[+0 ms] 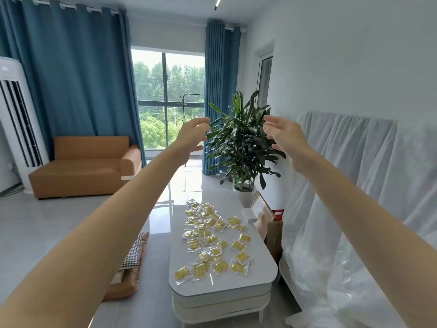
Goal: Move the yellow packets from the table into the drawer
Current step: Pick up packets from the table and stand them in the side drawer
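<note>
Several yellow packets [214,240] in clear wrappers lie scattered over the top of a white coffee table [260,271] in the lower middle of the head view. The table's front shows ribbed white drawer fronts [221,301], which look closed. Both my arms stretch forward, high above the table. My left hand [191,138] hangs in the air with its fingers loosely bent and holds nothing. My right hand [285,136] is also raised, fingers relaxed and empty. Neither hand touches a packet.
A leafy potted plant [241,143] stands past the table's far end. A sofa under a clear plastic sheet [350,209] runs along the right. Cushions [132,261] lie on the floor left of the table. An orange sofa [85,166] sits far left.
</note>
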